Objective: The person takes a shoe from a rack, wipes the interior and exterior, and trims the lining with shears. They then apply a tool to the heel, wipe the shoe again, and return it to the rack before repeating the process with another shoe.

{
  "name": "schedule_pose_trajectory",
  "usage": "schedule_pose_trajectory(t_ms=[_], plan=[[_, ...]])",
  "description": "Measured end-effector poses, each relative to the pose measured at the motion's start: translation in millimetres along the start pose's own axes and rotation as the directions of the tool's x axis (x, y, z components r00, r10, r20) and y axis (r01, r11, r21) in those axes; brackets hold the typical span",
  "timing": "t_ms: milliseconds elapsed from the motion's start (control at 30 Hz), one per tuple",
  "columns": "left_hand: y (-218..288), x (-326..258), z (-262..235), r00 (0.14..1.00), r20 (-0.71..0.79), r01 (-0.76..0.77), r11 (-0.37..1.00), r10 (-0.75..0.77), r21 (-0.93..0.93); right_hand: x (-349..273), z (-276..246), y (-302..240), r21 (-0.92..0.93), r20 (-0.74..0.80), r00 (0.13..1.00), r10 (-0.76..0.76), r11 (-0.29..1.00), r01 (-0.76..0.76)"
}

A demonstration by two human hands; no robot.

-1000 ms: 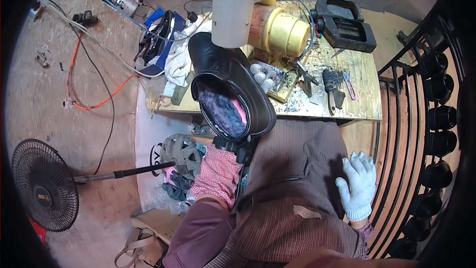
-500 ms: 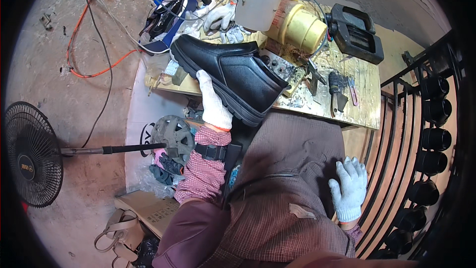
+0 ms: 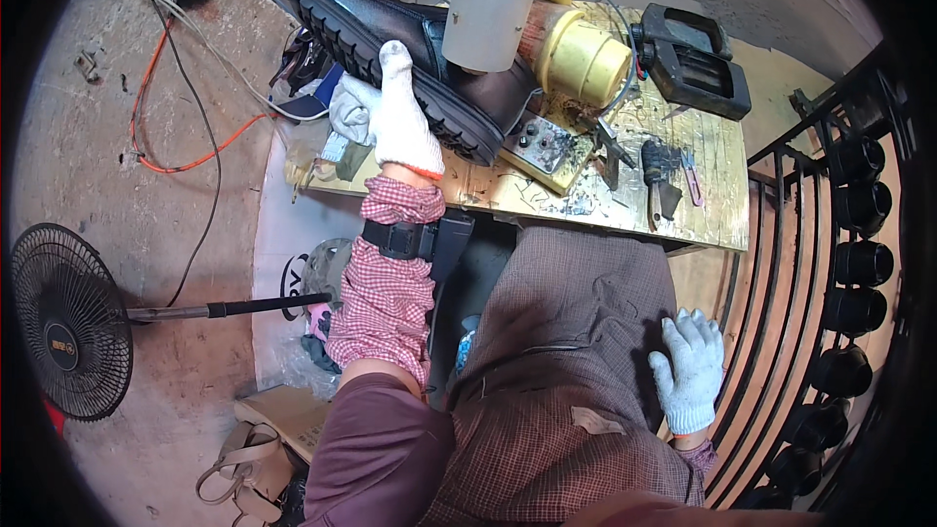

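My left hand (image 3: pixel 402 122), in a white knit glove, grips a black leather shoe (image 3: pixel 366 8) from the side, thumb laid across its treaded sole edge. The shoe is tilted so its sole (image 3: pixel 439 117) faces my hand, with the toe to the far left. Its heel end reaches beneath a whitish cylinder (image 3: pixel 493 10), which hides part of the upper; whether they touch I cannot tell. A yellow round housing (image 3: pixel 586 54) sits just right of the cylinder. My right hand (image 3: pixel 688 371), also gloved, rests at the right side of my lap, fingers stretched out and holding nothing.
On the wooden bench (image 3: pixel 717 176) lie a dark-bristled brush (image 3: pixel 661 171), a pink-handled cutter (image 3: pixel 692 181) and a black double-tray object (image 3: pixel 693 63). A black rack (image 3: pixel 771 312) with several dark rounded items stands right. A fan (image 3: pixel 70 322) and an orange cable (image 3: pixel 137 117) are left.
My left hand has carried the shoe farther away and slightly left, tipping its sole toward me and bringing its heel end under the cylinder. My right hand stays in place.
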State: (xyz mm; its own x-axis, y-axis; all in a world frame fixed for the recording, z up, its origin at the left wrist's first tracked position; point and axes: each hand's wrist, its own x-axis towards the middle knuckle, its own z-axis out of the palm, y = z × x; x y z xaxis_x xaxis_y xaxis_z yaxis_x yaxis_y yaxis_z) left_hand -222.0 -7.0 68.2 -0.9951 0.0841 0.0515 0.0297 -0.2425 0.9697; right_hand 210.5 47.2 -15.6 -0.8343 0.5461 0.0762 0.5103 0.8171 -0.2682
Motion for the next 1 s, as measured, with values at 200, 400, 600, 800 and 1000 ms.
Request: schedule_pose_trajectory(t_ms=[200,400,600,800,1000], plan=[[-8,1,-13,0.997,-0.042,0.071,0.991,-0.066,0.110,33,-12,-19,0.117,-0.100,0.989,-0.109,0.986,0.120],[-32,-36,-47,0.982,0.054,0.189,0.974,-0.183,-0.125,116,-37,-72,0.150,-0.323,0.860,-0.395,0.876,0.459],[-29,-99,-50,0.978,0.068,0.205,0.955,-0.195,-0.216,190,-31,-134,0.012,-0.432,0.659,-0.616,0.726,0.687],[-21,-68,-66,0.990,-0.064,0.119,0.985,-0.128,-0.121,113,13,-70,0.047,0.027,0.855,-0.519,0.855,0.517],[-47,-34,-77,0.949,0.073,0.308,0.860,-0.305,-0.406,18,11,-3,0.137,0.013,1.000,-0.013,0.990,0.011]])
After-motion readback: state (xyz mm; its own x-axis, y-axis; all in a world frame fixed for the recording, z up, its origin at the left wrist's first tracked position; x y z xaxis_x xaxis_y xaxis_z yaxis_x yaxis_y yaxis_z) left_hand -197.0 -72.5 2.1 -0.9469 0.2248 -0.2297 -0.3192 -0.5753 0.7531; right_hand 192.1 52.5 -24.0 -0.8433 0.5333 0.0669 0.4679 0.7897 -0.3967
